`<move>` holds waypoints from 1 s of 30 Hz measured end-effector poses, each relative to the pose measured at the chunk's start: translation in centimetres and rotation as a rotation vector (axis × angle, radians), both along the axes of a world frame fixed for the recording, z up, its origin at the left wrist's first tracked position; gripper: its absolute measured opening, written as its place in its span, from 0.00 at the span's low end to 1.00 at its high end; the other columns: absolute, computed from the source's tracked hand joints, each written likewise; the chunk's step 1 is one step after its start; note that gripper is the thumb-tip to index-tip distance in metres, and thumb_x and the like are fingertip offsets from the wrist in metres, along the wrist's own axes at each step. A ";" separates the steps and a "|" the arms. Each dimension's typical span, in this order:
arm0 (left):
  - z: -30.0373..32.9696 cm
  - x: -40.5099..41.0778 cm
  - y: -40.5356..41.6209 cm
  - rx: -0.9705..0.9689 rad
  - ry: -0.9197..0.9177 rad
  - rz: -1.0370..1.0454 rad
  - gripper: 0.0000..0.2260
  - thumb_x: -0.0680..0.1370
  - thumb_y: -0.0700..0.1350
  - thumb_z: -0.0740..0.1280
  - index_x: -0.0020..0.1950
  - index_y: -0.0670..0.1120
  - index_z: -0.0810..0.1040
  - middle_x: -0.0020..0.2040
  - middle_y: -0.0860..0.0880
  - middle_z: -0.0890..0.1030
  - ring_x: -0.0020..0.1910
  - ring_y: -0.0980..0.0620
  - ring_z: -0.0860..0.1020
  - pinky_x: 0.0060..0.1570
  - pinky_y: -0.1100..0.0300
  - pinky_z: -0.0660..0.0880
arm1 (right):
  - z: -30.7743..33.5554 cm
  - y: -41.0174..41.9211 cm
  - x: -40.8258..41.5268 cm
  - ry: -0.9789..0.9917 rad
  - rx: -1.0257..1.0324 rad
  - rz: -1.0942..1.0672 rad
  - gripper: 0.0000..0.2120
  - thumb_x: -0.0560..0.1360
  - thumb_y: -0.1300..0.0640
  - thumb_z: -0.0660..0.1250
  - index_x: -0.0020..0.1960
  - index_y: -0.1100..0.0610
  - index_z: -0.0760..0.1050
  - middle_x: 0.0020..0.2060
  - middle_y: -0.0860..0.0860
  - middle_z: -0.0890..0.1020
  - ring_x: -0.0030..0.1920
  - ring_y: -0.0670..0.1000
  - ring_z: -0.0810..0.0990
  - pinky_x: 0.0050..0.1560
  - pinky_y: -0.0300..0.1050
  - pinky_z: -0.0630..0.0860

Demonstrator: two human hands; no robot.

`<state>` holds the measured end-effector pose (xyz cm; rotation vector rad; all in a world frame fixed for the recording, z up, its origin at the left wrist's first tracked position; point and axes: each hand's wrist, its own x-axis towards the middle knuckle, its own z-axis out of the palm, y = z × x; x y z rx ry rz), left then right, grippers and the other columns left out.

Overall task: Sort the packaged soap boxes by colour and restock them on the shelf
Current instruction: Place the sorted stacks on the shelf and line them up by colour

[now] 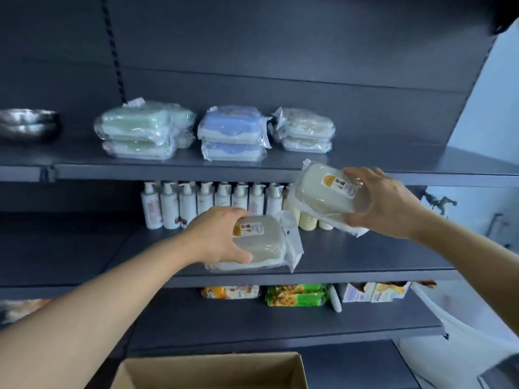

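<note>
The left hand (pixel 216 237) is gripping one pale soap box (pixel 259 237) and the right hand (pixel 384 203) another (pixel 325 192), both raised before the shelf (pixel 365 167) (green, blue, cream stacks sitting there), so each is best going flat onto the matching cream stack (pixel 304 130).

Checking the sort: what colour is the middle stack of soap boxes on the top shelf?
Blue lids over white bases; the middle stack shows in the head view.

left hand (pixel 216 234) bare | right hand (pixel 390 203) bare | forearms apparently sleeveless
</note>
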<state>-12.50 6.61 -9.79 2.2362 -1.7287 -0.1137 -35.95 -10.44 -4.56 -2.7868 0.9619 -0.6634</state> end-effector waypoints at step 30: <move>10.2 0.1 -25.8 -0.086 -0.056 0.067 0.33 0.69 0.50 0.75 0.72 0.49 0.67 0.68 0.51 0.72 0.67 0.50 0.70 0.66 0.53 0.67 | 9.4 -23.1 1.3 -0.191 0.136 0.134 0.33 0.66 0.53 0.75 0.68 0.49 0.67 0.54 0.43 0.75 0.52 0.47 0.74 0.41 0.30 0.67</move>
